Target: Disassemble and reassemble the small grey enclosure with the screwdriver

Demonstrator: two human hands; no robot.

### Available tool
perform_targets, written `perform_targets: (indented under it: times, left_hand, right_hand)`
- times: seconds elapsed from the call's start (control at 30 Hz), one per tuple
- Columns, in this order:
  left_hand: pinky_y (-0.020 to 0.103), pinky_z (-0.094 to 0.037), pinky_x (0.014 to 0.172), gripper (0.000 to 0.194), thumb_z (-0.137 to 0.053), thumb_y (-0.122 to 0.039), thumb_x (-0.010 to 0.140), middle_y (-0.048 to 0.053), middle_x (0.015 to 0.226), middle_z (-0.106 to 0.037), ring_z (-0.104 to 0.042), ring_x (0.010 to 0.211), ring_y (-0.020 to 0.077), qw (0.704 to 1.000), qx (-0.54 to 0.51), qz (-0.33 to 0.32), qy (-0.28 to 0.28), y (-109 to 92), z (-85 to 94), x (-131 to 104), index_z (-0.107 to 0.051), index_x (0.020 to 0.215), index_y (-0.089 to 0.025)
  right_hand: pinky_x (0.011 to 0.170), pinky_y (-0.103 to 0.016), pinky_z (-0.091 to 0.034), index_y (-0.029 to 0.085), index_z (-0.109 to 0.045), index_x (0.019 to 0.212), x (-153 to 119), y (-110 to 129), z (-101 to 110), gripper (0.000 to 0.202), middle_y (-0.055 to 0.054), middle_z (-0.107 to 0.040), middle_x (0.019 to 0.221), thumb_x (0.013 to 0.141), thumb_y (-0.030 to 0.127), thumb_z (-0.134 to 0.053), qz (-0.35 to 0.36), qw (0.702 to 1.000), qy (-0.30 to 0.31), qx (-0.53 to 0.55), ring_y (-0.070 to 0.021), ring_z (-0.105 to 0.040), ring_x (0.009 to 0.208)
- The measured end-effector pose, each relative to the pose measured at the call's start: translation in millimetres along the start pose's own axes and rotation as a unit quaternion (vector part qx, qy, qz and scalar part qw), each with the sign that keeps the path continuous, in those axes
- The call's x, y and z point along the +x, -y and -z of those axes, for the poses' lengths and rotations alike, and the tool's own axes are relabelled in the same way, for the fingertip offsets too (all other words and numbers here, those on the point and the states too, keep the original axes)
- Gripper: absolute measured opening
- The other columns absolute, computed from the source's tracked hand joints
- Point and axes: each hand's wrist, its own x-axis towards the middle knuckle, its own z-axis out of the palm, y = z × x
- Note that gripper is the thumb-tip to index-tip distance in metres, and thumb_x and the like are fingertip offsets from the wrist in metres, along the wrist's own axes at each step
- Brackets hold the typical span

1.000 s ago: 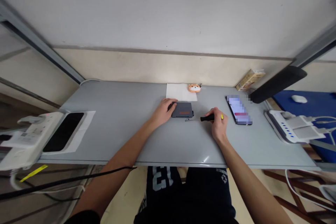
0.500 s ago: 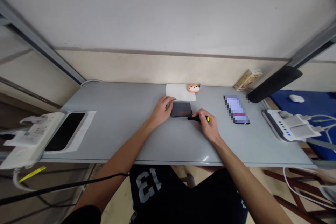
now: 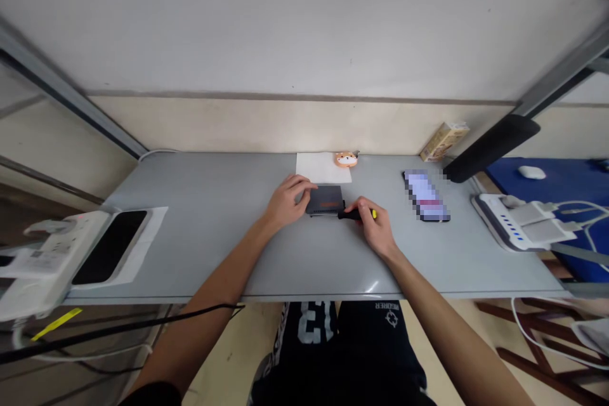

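Box [image 3: 325, 199]; open desk [image 3: 200, 209] both sides.

Narrow desk [image 3: 204, 228] against bare wall [image 3: 304, 25]

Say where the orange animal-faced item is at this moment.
In the head view, the orange animal-faced item sits at the desk's far edge, over the white sheet's far right corner, beyond the dark box.

**Dark grey box, orange mark**

The box [image 3: 324, 199] is dark grey, lettered in reddish orange, on a blue-grey desk [image 3: 214, 184]. Behind the box, the paper [image 3: 314, 168] is white; the case [image 3: 346, 160] is orange and white, patterned like an animal face. Right of the box, the screwdriver [image 3: 349, 215] is black and yellow.
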Motion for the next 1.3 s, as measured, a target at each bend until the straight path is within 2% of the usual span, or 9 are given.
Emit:
perform_targets:
  times: [0.1, 0.27, 0.33, 0.5, 0.67, 0.77, 0.87, 1.1, 1.3]
  left_hand:
    - [0.037, -0.054, 0.087, 0.02, -0.055, -0.011, 0.094, 0.006, 0.1, -0.067, -0.062, 0.093, 0.0189, 1.0, -0.007, -0.017, 0.018, -7.6, 0.9, 0.1, -0.069, 0.104, -0.022]
    - [0.04, -0.053, 0.09, 0.016, -0.06, -0.016, 0.092, 0.007, 0.103, -0.067, -0.061, 0.095, 0.0206, 0.996, -0.007, -0.048, 0.079, -22.6, -3.6, -1.8, -0.07, 0.103, -0.021]
    - [0.041, -0.052, 0.093, 0.015, -0.06, -0.018, 0.092, 0.007, 0.107, -0.066, -0.061, 0.098, 0.0213, 0.993, 0.003, -0.055, 0.109, -26.3, -6.4, -3.1, -0.07, 0.104, -0.022]
    - [0.044, -0.05, 0.096, 0.019, -0.064, -0.026, 0.093, 0.008, 0.115, -0.066, -0.06, 0.105, 0.024, 0.984, 0.022, -0.06, 0.165, -29.4, -12.1, -5.0, -0.071, 0.11, -0.024]
    - [0.042, -0.05, 0.095, 0.022, -0.065, -0.034, 0.095, 0.008, 0.115, -0.067, -0.061, 0.104, 0.0234, 0.98, 0.04, -0.066, 0.181, -29.5, -18.0, -4.9, -0.07, 0.114, -0.024]
    - [0.042, -0.051, 0.094, 0.022, -0.066, -0.036, 0.095, 0.008, 0.114, -0.067, -0.061, 0.103, 0.0234, 0.981, 0.039, -0.067, 0.18, -30.6, -19.7, -4.9, -0.071, 0.113, -0.024]
    - [0.043, -0.05, 0.095, 0.02, -0.067, -0.032, 0.092, 0.009, 0.115, -0.066, -0.06, 0.106, 0.0248, 0.98, 0.028, -0.067, 0.185, -33.9, -16.6, -4.4, -0.07, 0.11, -0.023]
    - [0.048, -0.048, 0.1, 0.027, -0.065, -0.018, 0.085, 0.01, 0.123, -0.063, -0.058, 0.114, 0.0281, 0.977, 0.034, -0.06, 0.202, -38.9, -6.6, -1.6, -0.069, 0.111, -0.023]
    - [0.047, -0.049, 0.101, 0.02, -0.069, -0.026, 0.089, 0.01, 0.123, -0.063, -0.057, 0.114, 0.0271, 0.977, 0.037, -0.056, 0.202, -34.1, -10.5, -2.3, -0.071, 0.11, -0.024]
  right_hand:
    - [0.059, -0.03, -0.039, 0.021, -0.072, 0.074, 2.1, -1.8, 5.9, 0.05, -0.002, -0.062, 0.07, 0.101, 0.054, -0.045, -0.003, 0.998, -0.059, 0.028, -0.0144, -0.049, 0.061]
    - [0.052, -0.028, -0.033, 0.019, -0.067, 0.061, 9.5, -9.4, 20.7, 0.053, -0.001, -0.053, 0.059, 0.098, 0.054, -0.049, -0.018, 0.975, -0.214, 0.063, -0.0134, -0.045, 0.056]
    - [0.052, -0.028, -0.033, 0.019, -0.066, 0.06, 11.3, -11.6, 23.3, 0.053, -0.001, -0.053, 0.057, 0.096, 0.054, -0.051, -0.028, 0.968, -0.241, 0.07, -0.0135, -0.045, 0.056]
    - [0.052, -0.028, -0.035, 0.019, -0.067, 0.062, 13.0, -11.4, 21.1, 0.053, -0.001, -0.056, 0.059, 0.093, 0.058, -0.051, -0.062, 0.972, -0.211, 0.081, -0.0137, -0.048, 0.056]
    - [0.052, -0.026, -0.04, 0.021, -0.062, 0.062, 18.3, -15.0, 22.2, 0.046, -0.001, -0.057, 0.065, 0.087, 0.059, -0.056, -0.126, 0.942, -0.255, 0.178, -0.0146, -0.053, 0.062]
    - [0.053, -0.025, -0.042, 0.021, -0.061, 0.061, 20.6, -16.9, 23.7, 0.043, -0.001, -0.056, 0.065, 0.085, 0.057, -0.056, -0.145, 0.934, -0.265, 0.19, -0.015, -0.054, 0.064]
    - [0.054, -0.026, -0.043, 0.021, -0.062, 0.059, 20.3, -15.7, 23.0, 0.044, -0.002, -0.057, 0.064, 0.086, 0.055, -0.057, -0.148, 0.941, -0.256, 0.165, -0.0154, -0.055, 0.065]
    - [0.053, -0.029, -0.04, 0.019, -0.068, 0.062, 18.1, -13.2, 18.9, 0.051, -0.003, -0.061, 0.06, 0.09, 0.06, -0.055, -0.137, 0.968, -0.177, 0.115, -0.0152, -0.052, 0.056]
    - [0.052, -0.027, -0.04, 0.02, -0.066, 0.061, 18.6, -14.9, 19.6, 0.048, -0.002, -0.061, 0.063, 0.088, 0.059, -0.058, -0.142, 0.957, -0.205, 0.147, -0.0147, -0.054, 0.06]
